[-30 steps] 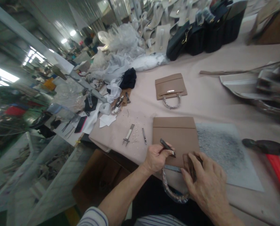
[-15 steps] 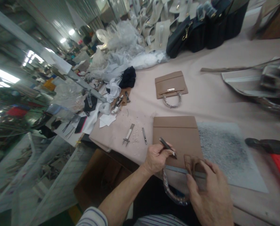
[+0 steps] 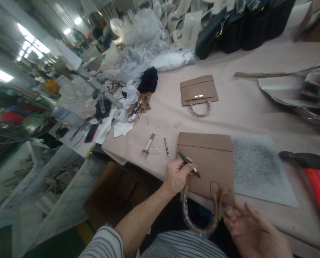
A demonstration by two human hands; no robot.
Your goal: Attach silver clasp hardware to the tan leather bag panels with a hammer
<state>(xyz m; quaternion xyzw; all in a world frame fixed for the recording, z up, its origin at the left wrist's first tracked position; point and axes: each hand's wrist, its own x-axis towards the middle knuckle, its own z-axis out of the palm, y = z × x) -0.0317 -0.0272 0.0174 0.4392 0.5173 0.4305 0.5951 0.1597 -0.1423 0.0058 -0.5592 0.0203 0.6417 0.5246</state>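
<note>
In my left hand (image 3: 177,176) is a dark pen-shaped tool (image 3: 185,160), pinched between thumb and fingers and slanting over a flat tan bag panel (image 3: 204,157). A rounded handle (image 3: 196,227) in clear plastic wrap hangs from the panel's near edge, over my lap. Short tan strap tabs (image 3: 215,190) lie at the handle's right base. My right hand (image 3: 253,227) is turned partly palm up beside these tabs, its fingers spread and loose. Its fingertips lie near or against the tabs; contact is hard to make out.
A grey board (image 3: 262,168) extends right from under the panel, with a red-handled hammer (image 3: 314,182) beyond it. Left lie a caliper-like metal tool (image 3: 149,144), a thin metal rod (image 3: 166,147) and tiny bits. Farther back are another tan panel (image 3: 199,91) and black bags (image 3: 237,34).
My right hand has drawn back from the strap tabs to the lower right and turned its palm up, fingers opening. My left hand still holds the tool, tilted slightly flatter. The view shifted a little.
</note>
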